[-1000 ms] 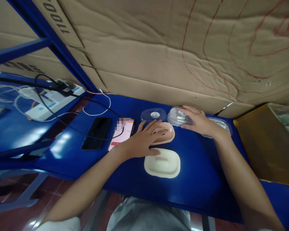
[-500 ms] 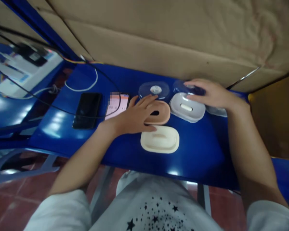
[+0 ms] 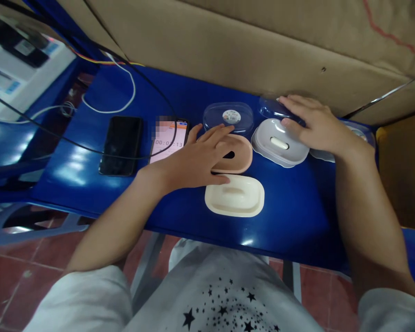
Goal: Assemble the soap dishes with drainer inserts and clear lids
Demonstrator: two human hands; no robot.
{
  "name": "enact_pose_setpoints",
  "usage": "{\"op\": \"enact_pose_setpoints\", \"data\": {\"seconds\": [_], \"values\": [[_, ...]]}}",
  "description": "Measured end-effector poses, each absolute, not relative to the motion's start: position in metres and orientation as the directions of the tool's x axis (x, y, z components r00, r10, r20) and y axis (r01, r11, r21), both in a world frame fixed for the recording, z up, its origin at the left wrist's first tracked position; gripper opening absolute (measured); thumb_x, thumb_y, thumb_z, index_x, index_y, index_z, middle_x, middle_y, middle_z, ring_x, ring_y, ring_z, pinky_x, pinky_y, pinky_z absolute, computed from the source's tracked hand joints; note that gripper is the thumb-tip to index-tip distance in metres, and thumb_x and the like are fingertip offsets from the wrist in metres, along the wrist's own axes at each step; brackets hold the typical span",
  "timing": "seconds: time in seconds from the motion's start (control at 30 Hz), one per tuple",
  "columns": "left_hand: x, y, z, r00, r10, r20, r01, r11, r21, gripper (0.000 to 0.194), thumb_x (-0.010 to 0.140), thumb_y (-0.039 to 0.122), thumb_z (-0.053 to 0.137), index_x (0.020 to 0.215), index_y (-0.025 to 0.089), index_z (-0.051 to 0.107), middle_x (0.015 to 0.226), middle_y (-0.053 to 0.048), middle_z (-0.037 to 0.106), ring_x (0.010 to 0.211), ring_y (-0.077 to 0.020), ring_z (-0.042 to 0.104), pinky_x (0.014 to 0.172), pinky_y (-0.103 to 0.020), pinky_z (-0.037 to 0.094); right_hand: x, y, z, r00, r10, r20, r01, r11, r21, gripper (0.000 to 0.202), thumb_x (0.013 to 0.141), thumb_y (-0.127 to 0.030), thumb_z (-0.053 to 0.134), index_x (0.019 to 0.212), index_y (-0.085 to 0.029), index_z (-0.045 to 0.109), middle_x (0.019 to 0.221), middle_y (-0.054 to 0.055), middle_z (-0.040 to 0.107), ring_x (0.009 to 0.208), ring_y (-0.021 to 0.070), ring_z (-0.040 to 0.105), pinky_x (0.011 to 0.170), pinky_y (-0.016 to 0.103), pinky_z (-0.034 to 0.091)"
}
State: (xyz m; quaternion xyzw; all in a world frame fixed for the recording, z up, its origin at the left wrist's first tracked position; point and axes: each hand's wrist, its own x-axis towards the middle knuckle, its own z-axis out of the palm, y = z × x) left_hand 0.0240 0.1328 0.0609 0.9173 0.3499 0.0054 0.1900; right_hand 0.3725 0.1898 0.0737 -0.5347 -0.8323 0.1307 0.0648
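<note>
My left hand [image 3: 204,157] lies with fingers spread across a peach oval dish [image 3: 244,154] that has a dark hole in its middle. Its thumb rests at the edge of a cream oval dish [image 3: 240,205], and its fingertips reach a clear plastic lid [image 3: 214,115] with a round label. Over a second clear lid [image 3: 268,106], my right hand [image 3: 307,122] stretches its fingers. Its thumb is by the rim of a grey oval dish [image 3: 292,154] with a white bar at its centre. Whether that thumb touches the dish, I cannot tell.
Left of the dishes are a phone [image 3: 162,152] showing a timer and a black phone [image 3: 121,147]. A black cable crosses over both. More plastic ware [image 3: 323,155] sits partly behind my right wrist. Brown cardboard [image 3: 228,50] walls the back of the blue table [image 3: 186,210].
The view has shifted, so the table items appear slightly higher and the dishes farther right. Both hands stay at the same dishes and lids, with fingers still extended.
</note>
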Motion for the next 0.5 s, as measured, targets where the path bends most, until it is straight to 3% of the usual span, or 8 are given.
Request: {"op": "enact_pose_setpoints", "data": {"seconds": [0.13, 0.23, 0.33, 0.5], "values": [[0.024, 0.133, 0.062, 0.755, 0.644, -0.126, 0.64, -0.679, 0.36, 0.079, 0.097, 0.046, 0.077, 0.164, 0.023, 0.042, 0.182, -0.019, 0.021, 0.169, -0.043, 0.017, 0.132, -0.072, 0.008, 0.376, 0.177, 0.093, -0.518, 0.851, -0.083, 0.807, 0.454, -0.378, 0.061, 0.108, -0.051, 0.055, 0.163, -0.026, 0.054, 0.168, 0.01, 0.053, 0.158, 0.0332, 0.047, 0.133, 0.06, 0.032], [0.024, 0.133, 0.064, 0.745, 0.651, -0.144, 0.653, -0.668, 0.357, 0.084, 0.096, 0.045, 0.079, 0.166, 0.021, 0.039, 0.182, -0.02, 0.02, 0.169, -0.0437, 0.016, 0.132, -0.073, 0.008, 0.378, 0.171, 0.102, -0.558, 0.822, -0.111, 0.777, 0.471, -0.417, 0.058, 0.106, -0.054, 0.058, 0.159, -0.03, 0.059, 0.163, 0.006, 0.059, 0.154, 0.0337, 0.052, 0.131, 0.061, 0.038], [0.024, 0.133, 0.065, 0.744, 0.652, -0.146, 0.653, -0.666, 0.36, 0.083, 0.095, 0.044, 0.08, 0.165, 0.021, 0.04, 0.182, -0.02, 0.021, 0.169, -0.0423, 0.015, 0.131, -0.073, 0.008, 0.375, 0.172, 0.098, -0.544, 0.839, -0.024, 0.779, 0.494, -0.387, 0.055, 0.106, -0.053, 0.058, 0.157, -0.033, 0.06, 0.16, 0.005, 0.062, 0.15, 0.0348, 0.056, 0.127, 0.064, 0.042], [0.023, 0.133, 0.063, 0.752, 0.647, -0.123, 0.64, -0.674, 0.367, 0.082, 0.095, 0.045, 0.079, 0.164, 0.021, 0.042, 0.182, -0.02, 0.021, 0.169, -0.0421, 0.016, 0.131, -0.073, 0.01, 0.369, 0.182, 0.08, -0.479, 0.869, 0.126, 0.815, 0.493, -0.304, 0.052, 0.107, -0.048, 0.054, 0.154, -0.029, 0.061, 0.154, 0.009, 0.067, 0.144, 0.0329, 0.063, 0.122, 0.059, 0.049]]}}
